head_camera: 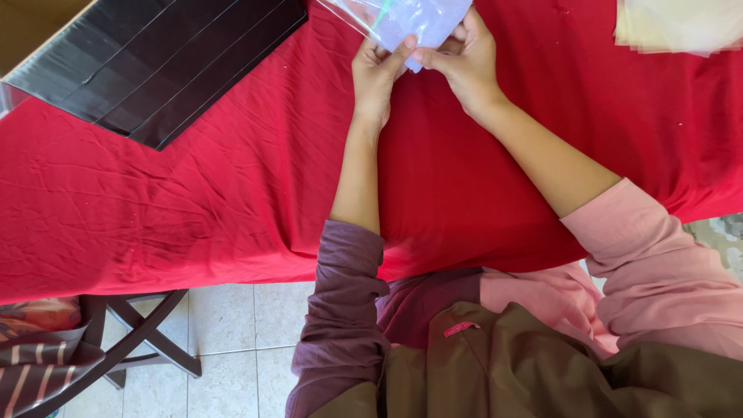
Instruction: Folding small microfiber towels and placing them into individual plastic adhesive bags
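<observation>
Both hands meet at the top middle of the head view, over a table draped in red cloth [193,178]. My left hand [379,73] and my right hand [464,58] each pinch the near edge of a clear plastic bag [406,17] with something pale blue inside. The bag runs off the top of the frame, so its far end is hidden. My left sleeve is dark purple and my right sleeve is pink.
A black flat panel [170,54] lies on the cloth at the top left, angled. A stack of pale translucent sheets [681,27] sits at the top right. Below the table's near edge are a tiled floor [232,340], a dark wooden chair leg [131,340] and striped fabric [39,364].
</observation>
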